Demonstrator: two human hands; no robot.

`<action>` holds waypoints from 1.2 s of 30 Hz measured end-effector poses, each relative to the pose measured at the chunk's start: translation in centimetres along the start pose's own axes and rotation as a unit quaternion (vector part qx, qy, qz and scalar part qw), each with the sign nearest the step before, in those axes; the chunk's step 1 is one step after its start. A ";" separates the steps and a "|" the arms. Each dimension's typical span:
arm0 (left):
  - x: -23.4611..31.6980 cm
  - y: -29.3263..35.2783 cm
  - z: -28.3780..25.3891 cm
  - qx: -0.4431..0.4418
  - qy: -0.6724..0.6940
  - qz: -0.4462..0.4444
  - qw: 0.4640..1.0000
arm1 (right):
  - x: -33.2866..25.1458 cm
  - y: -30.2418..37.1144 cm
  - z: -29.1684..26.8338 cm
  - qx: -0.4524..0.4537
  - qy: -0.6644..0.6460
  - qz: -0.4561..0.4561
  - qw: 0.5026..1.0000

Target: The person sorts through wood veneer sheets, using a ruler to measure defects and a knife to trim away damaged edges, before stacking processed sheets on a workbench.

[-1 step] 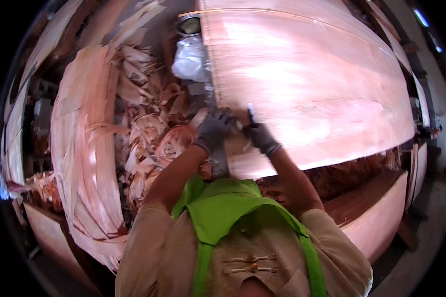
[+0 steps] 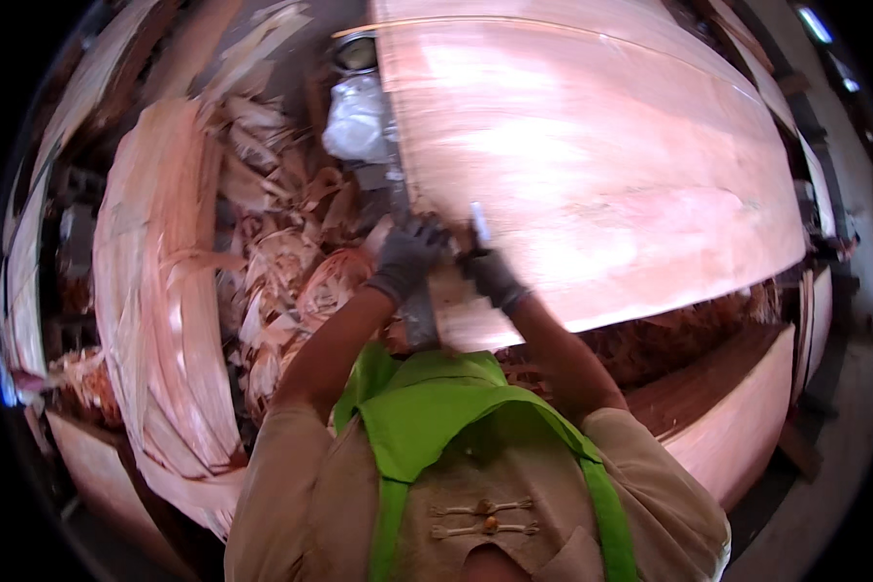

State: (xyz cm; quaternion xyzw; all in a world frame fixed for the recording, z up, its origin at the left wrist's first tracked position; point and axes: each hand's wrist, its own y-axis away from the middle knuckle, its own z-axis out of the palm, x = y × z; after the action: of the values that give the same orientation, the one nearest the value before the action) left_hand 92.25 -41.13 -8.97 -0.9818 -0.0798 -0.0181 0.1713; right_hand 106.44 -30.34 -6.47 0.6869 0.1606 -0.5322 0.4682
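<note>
A large stack of pale pinkish wood veneer sheets (image 2: 592,165) lies in front of me, its left edge running away from me. At that edge, near its near left corner, is my left hand (image 2: 409,260) in a grey glove, fingers curled in; blur hides what they grip. Just to its right, over the veneer, my right hand (image 2: 493,275), gloved too, is closed round the dark handle of a knife-like tool (image 2: 479,225). Its pale, blurred tip points away from me. A small gap separates the two hands.
Crumpled veneer scraps (image 2: 286,257) heap up left of the stack. Beyond them stands another veneer bundle (image 2: 160,291). A clear plastic bag (image 2: 356,118) and a round tin (image 2: 357,53) sit by the far left edge. More veneer (image 2: 737,417) lies at lower right.
The view has shifted slightly, so the stack and both hands appear a little further left. Both hands keep nearly the same place at the veneer's edge, and the tool stays in my right hand.
</note>
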 end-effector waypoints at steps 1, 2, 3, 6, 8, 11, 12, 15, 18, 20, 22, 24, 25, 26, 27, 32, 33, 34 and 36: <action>-0.4 0.3 0.0 -0.010 0.006 0.006 1.000 | 0.8 0.8 1.4 0.005 -0.015 -0.001 1.000; -0.6 0.3 -0.1 0.007 0.008 0.010 1.000 | 1.5 1.7 2.4 -0.006 -0.032 -0.010 0.999; -0.7 0.1 -0.2 0.025 0.011 0.014 1.000 | 2.3 2.7 3.2 -0.013 -0.049 -0.019 0.999; -0.1 -0.1 -0.9 -0.020 -0.016 -0.020 0.999 | 1.4 4.9 0.1 -0.002 -0.068 0.036 0.997; -0.1 -0.7 -1.5 -0.018 -0.014 0.002 1.000 | 0.9 5.4 -3.6 0.024 -0.075 0.038 0.996; -0.6 -1.4 -1.3 -0.059 0.084 -0.032 0.994 | 1.1 5.1 -12.0 0.086 -0.105 -0.035 0.990; -0.4 -1.9 -1.1 -0.079 0.131 -0.057 0.987 | 0.5 4.8 -15.1 0.107 -0.121 -0.049 0.986; 6.1 -8.3 -4.1 -0.030 0.104 -0.054 0.993 | -0.4 2.9 -23.8 0.214 -0.105 -0.032 0.971; 11.4 -13.4 1.9 -0.010 0.101 -0.028 0.994 | -2.9 -0.7 -28.4 0.202 -0.090 -0.029 0.975; 15.3 -18.3 5.0 0.004 0.140 -0.008 0.990 | -1.9 -3.7 -30.7 0.193 -0.135 -0.032 0.971; 18.4 -22.8 6.1 -0.011 0.126 0.018 0.992 | -0.3 -6.1 -32.1 0.166 -0.125 0.017 0.978; 19.3 -24.6 7.7 -0.021 0.084 0.055 0.995 | 0.0 -7.5 -32.3 0.155 -0.074 0.030 0.985; 19.0 -24.6 9.9 -0.024 0.049 0.078 0.995 | -0.2 -8.0 -31.9 0.151 -0.055 0.021 0.987; 19.0 -24.6 11.4 -0.029 0.017 0.100 0.994 | -0.5 -7.5 -31.8 0.147 -0.035 0.016 0.988; 19.3 -25.1 11.3 -0.030 0.023 0.102 0.994 | -1.0 -6.8 -32.2 0.145 -0.042 0.008 0.989; 19.3 -25.8 10.3 -0.004 0.018 0.162 0.987 | -2.1 -1.5 -33.5 0.140 0.046 0.025 0.989; 19.5 -26.0 10.1 -0.009 0.017 0.171 0.985 | -0.7 -1.4 -33.9 0.148 -0.002 0.010 0.989; 19.6 -26.1 9.7 -0.015 0.016 0.180 0.983 | 0.5 -1.5 -34.0 0.147 -0.022 0.005 0.989; 19.6 -26.4 9.7 -0.027 0.005 0.184 0.983 | 0.9 -1.5 -33.0 0.143 -0.056 -0.007 0.988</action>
State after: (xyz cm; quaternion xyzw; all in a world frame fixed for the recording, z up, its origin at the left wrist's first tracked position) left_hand 107.38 -10.36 -8.05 -0.9840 0.1036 0.0070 0.1451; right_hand 124.94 -2.96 -8.16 0.7143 0.0613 -0.5909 0.3700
